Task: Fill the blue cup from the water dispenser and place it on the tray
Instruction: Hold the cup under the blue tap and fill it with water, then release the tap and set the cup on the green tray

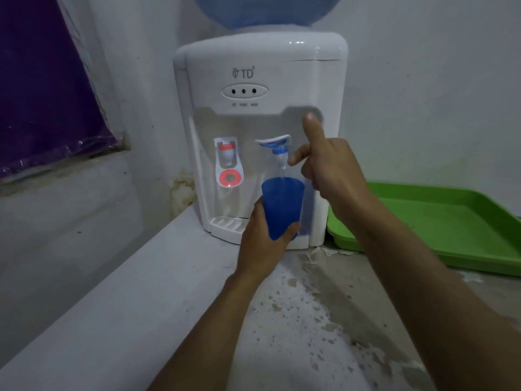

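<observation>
A white water dispenser [259, 80] stands on the counter against the wall, with a blue bottle on top. My left hand [262, 244] grips the blue cup [282, 206] from below and holds it upright under the blue tap [277, 149]. A thin stream of water falls from the tap into the cup. My right hand [329, 167] is beside the tap, thumb raised, one finger touching the blue tap lever, which is tilted up. The green tray [439, 221] lies on the counter right of the dispenser, with nothing on it.
A red tap [227, 156] with its lever down sits left of the blue one, above the white drip grille [228, 225]. The counter surface [310, 320] is stained and flaking. A purple sheet [48, 88] covers the wall at the left.
</observation>
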